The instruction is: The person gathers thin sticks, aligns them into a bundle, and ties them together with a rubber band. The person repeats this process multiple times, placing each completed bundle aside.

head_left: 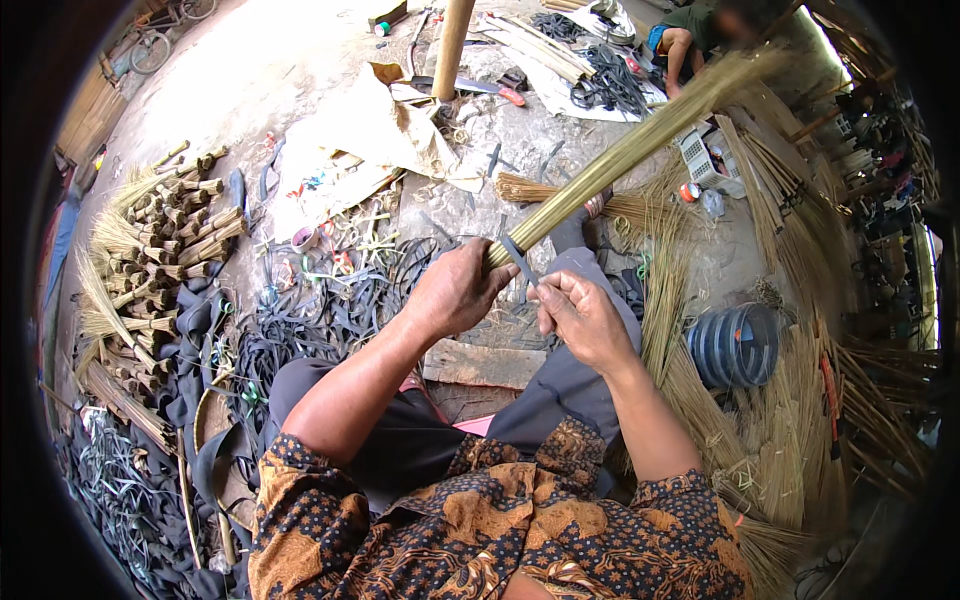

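My left hand point(462, 285) is wrapped round the lower end of a long bundle of thin greenish sticks point(610, 165), a stick broom. The bundle slants up to the far right, its loose tips spreading and blurred. A dark rubber strip point(519, 258) circles the bundle just beyond my left hand. My right hand point(583, 318) pinches the strip's free end between thumb and fingers, just right of the bundle. The bundle's butt end is hidden inside my left hand.
Finished stick bundles point(165, 245) are piled at the left. Black rubber strips point(330, 320) lie in heaps before my legs. A wooden board point(485, 364) sits between my knees. Loose sticks point(780, 440) and a clear ribbed container point(735, 345) are at the right. Another person point(690, 45) sits far right.
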The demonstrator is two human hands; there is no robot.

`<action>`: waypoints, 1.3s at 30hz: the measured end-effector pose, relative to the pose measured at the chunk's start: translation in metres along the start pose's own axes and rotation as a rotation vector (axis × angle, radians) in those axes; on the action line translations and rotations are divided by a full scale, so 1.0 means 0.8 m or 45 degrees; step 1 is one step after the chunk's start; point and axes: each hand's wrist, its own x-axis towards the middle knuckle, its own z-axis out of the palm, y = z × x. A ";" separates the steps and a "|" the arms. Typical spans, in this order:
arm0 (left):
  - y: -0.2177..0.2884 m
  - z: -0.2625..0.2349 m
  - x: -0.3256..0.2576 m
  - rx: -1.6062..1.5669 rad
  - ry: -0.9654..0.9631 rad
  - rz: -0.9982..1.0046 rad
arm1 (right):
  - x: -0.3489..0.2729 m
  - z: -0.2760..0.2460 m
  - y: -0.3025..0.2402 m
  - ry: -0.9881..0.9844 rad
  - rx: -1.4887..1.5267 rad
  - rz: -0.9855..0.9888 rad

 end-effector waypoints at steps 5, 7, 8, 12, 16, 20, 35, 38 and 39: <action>-0.005 -0.002 0.005 -0.091 0.079 -0.051 | -0.024 0.000 -0.023 -0.003 -0.017 0.014; -0.007 -0.008 0.005 -0.102 0.084 -0.062 | -0.048 -0.008 -0.033 -0.015 -0.189 -0.109; -0.008 -0.013 0.007 -0.100 0.089 -0.089 | -0.060 -0.014 -0.035 -0.029 -0.263 -0.180; 0.000 -0.018 0.001 -0.833 -0.194 -0.101 | -0.066 -0.039 -0.016 -0.037 -0.188 -0.144; 0.018 -0.009 -0.012 -1.427 -0.788 0.037 | -0.019 -0.044 0.013 0.025 -0.383 -0.504; 0.030 -0.006 -0.012 -1.360 -0.914 -0.029 | 0.006 -0.048 -0.015 -0.010 -0.707 -0.648; 0.023 0.000 -0.014 0.168 -0.022 0.210 | 0.045 -0.014 -0.099 -0.024 -1.784 -0.883; 0.013 0.005 -0.014 0.161 -0.016 0.212 | 0.047 -0.008 -0.092 -0.074 -1.822 -0.992; 0.010 0.008 -0.013 0.138 0.036 0.257 | 0.047 -0.006 -0.088 -0.085 -1.829 -0.919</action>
